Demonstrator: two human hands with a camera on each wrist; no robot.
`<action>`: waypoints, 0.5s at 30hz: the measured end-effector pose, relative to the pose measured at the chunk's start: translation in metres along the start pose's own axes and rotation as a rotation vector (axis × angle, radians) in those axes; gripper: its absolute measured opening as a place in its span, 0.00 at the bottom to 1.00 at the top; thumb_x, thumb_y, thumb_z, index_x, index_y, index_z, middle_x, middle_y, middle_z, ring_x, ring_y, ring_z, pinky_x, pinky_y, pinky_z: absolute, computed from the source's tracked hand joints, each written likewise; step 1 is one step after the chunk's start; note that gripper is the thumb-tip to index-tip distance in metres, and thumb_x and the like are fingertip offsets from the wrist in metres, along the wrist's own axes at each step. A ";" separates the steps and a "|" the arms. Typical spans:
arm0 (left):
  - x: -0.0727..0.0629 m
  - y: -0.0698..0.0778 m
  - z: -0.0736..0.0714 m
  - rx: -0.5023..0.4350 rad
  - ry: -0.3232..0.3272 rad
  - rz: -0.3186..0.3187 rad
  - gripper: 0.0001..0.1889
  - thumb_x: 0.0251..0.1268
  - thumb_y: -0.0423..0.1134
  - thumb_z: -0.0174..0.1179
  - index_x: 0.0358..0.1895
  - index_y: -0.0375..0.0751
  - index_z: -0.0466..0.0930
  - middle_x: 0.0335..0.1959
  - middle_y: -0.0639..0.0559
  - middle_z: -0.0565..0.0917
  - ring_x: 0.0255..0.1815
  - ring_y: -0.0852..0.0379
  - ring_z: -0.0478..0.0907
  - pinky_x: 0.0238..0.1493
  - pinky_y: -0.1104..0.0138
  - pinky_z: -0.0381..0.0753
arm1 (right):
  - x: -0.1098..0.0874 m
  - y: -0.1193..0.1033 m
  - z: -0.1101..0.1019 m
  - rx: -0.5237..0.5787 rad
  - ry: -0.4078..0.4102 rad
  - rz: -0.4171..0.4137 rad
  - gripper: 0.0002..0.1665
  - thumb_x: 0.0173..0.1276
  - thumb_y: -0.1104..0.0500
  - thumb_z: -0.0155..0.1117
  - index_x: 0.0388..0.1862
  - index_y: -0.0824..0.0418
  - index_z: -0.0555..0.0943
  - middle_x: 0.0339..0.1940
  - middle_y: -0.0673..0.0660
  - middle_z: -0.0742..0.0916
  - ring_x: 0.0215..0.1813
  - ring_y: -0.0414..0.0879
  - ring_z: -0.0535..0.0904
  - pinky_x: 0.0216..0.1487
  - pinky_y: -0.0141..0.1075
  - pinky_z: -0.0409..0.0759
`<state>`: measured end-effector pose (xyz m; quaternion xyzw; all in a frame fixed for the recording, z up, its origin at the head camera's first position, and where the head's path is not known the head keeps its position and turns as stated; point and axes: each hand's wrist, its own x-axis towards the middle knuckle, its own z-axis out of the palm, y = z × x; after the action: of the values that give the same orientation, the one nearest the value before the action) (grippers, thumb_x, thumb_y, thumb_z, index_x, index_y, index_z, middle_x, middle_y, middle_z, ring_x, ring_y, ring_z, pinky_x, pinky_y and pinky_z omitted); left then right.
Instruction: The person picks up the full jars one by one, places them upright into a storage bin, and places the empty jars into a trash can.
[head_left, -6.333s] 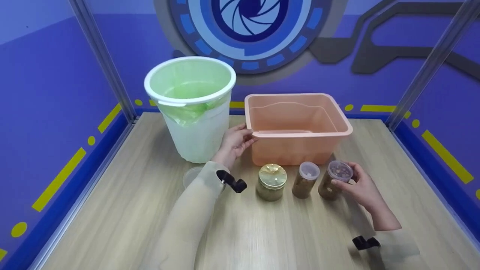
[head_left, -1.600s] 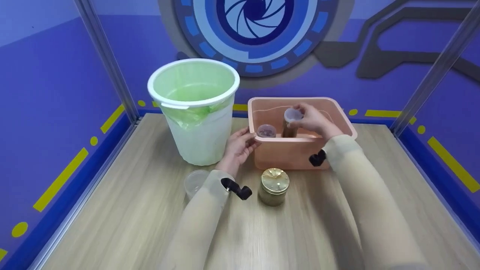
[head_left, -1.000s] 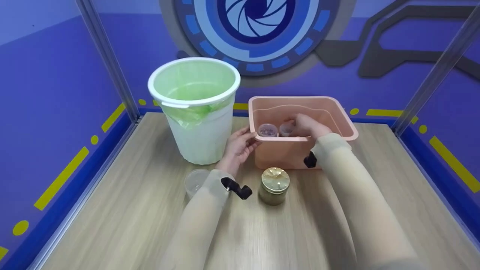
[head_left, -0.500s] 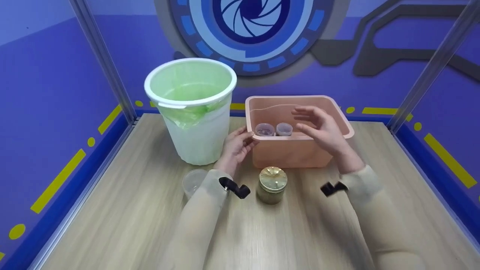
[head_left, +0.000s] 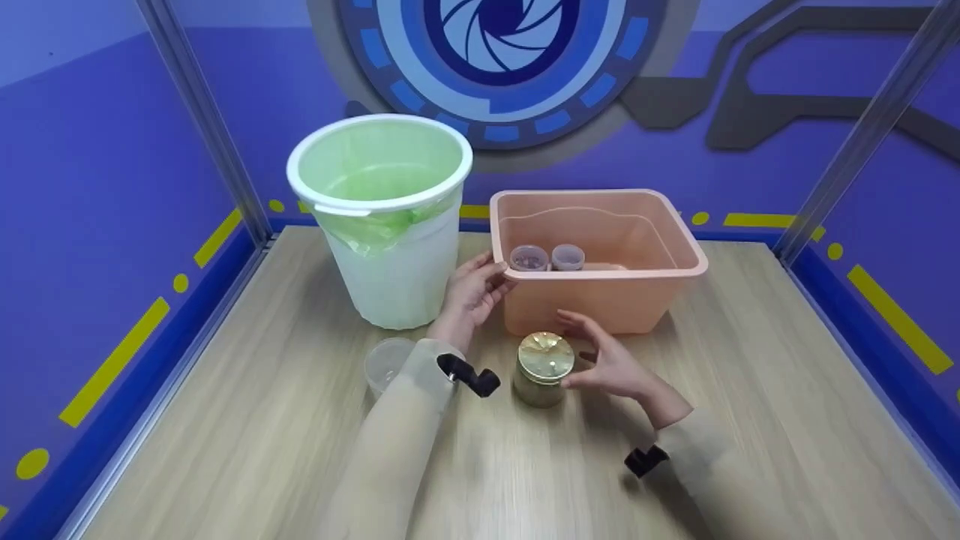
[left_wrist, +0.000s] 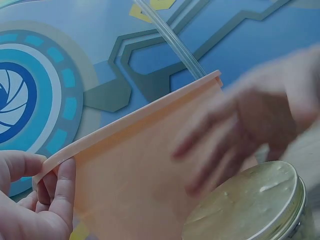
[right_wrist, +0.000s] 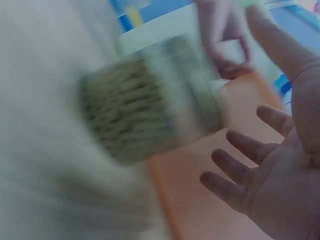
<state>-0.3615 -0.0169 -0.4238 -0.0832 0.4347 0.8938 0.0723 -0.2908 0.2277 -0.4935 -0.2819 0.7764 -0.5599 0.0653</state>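
Observation:
With thumb and fingers, my left hand [head_left: 471, 294] pinches the left front corner of the peach plastic bin [head_left: 600, 300]; the left wrist view shows the rim between them. My right hand [head_left: 611, 366], fingers spread, is at the right side of a gold-lidded jar [head_left: 541, 382] standing on the table. In the right wrist view the jar [right_wrist: 135, 105] is clear-walled, blurred, and filled with small pale pieces; the open palm [right_wrist: 280, 185] faces it. Inside the bin stand two clear-lidded containers, one with dark bits [head_left: 529, 258] and one paler [head_left: 568, 257], their lower parts hidden by the front wall.
A tall white bucket [head_left: 397, 277] with a green liner stands left of the bin. Behind my left forearm sits a clear round tub [head_left: 386, 364], partly covered. Purple panels with metal posts [head_left: 202, 112] bound the wooden table [head_left: 247, 420].
Both tube-like containers went from the table into the bin, carried by my right hand. That hand then let go, rose out and came down beside the gold-lidded jar. My left hand stays on the rim.

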 end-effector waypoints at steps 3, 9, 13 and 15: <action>0.000 -0.001 0.000 0.007 -0.001 -0.004 0.28 0.71 0.22 0.55 0.73 0.29 0.68 0.72 0.27 0.71 0.45 0.51 0.81 0.42 0.69 0.90 | 0.001 0.014 0.012 0.008 -0.027 0.027 0.69 0.46 0.67 0.85 0.82 0.66 0.53 0.79 0.74 0.65 0.76 0.71 0.66 0.77 0.60 0.69; 0.000 0.000 0.000 0.008 -0.004 -0.003 0.28 0.71 0.21 0.54 0.73 0.29 0.67 0.72 0.27 0.71 0.42 0.53 0.82 0.43 0.68 0.90 | 0.001 0.025 0.027 -0.024 0.022 0.097 0.63 0.46 0.64 0.86 0.78 0.65 0.59 0.72 0.67 0.75 0.73 0.63 0.71 0.79 0.50 0.64; 0.000 0.000 0.000 0.007 -0.002 -0.002 0.27 0.70 0.21 0.55 0.73 0.29 0.68 0.71 0.26 0.71 0.40 0.54 0.82 0.41 0.69 0.90 | 0.002 0.025 0.030 -0.035 0.053 0.105 0.57 0.47 0.64 0.86 0.73 0.64 0.63 0.68 0.65 0.79 0.70 0.60 0.74 0.78 0.55 0.64; 0.000 0.000 0.000 0.008 0.000 -0.002 0.27 0.70 0.22 0.56 0.72 0.29 0.69 0.71 0.26 0.71 0.39 0.54 0.82 0.40 0.70 0.90 | 0.002 0.025 0.031 -0.034 0.057 0.102 0.56 0.47 0.64 0.85 0.73 0.64 0.64 0.67 0.65 0.79 0.69 0.59 0.74 0.78 0.53 0.65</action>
<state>-0.3614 -0.0167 -0.4240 -0.0836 0.4380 0.8920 0.0736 -0.2892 0.2065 -0.5271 -0.2270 0.8006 -0.5505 0.0668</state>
